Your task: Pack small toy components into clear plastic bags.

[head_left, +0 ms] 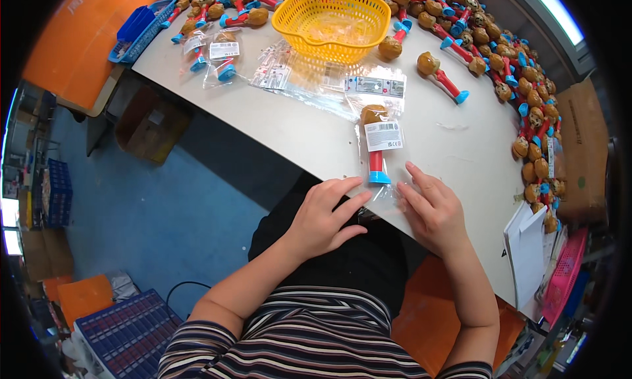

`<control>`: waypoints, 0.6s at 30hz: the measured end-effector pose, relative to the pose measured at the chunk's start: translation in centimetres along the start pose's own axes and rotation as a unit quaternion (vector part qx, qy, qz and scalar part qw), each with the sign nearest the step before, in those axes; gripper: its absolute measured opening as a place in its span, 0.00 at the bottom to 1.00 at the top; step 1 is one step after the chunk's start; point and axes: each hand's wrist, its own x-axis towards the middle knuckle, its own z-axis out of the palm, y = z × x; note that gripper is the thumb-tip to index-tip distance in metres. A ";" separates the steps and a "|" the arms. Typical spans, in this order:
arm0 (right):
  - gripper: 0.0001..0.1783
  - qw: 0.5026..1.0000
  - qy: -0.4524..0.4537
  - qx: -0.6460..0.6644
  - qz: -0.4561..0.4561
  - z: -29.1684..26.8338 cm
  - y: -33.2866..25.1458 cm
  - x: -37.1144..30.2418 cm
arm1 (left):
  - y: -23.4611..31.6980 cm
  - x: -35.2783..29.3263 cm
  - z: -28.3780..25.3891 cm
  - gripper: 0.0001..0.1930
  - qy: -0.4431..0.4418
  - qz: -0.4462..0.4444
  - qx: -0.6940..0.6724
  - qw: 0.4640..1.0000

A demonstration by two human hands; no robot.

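A clear plastic bag [394, 165] lies on the table near its front edge. Inside is a toy [376, 160] with a round brown head, a red stem and a blue foot; a white printed label covers part of it. My left hand [327, 216] is at the table edge, its fingers stretched toward the bag's near end by the blue foot. On the other side, my right hand [434, 211] has its fingers apart, with the fingertips at the bag's near right corner. Neither hand is closed around anything.
A yellow basket [283, 25] stands beyond flat printed plastic bags [299, 83]. Two bagged toys [224, 53] lie at the left, and one loose toy [442, 77] at the right. Piled toys [526, 89] line the far and right edges. Papers [525, 254] lie at the right.
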 end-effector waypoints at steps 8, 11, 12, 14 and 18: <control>0.17 0.999 -0.032 0.003 0.004 -0.3 -0.1 -0.2 | -1.4 -0.1 1.3 0.14 0.079 0.029 -0.015 0.996; 0.15 0.999 -0.048 0.021 0.010 -0.3 0.2 -0.7 | -1.0 0.1 0.9 0.07 0.071 -0.006 -0.048 0.996; 0.14 0.997 -0.045 0.052 0.025 0.0 0.4 -1.0 | -0.8 0.3 0.8 0.07 0.071 -0.006 -0.048 0.996; 0.12 0.995 -0.041 0.083 0.042 0.1 0.2 -1.3 | -0.2 0.8 0.9 0.05 0.086 -0.026 -0.087 0.992; 0.08 0.949 -0.025 0.256 0.185 -0.7 -0.2 -1.2 | 0.4 1.4 0.6 0.04 0.067 -0.083 -0.124 0.986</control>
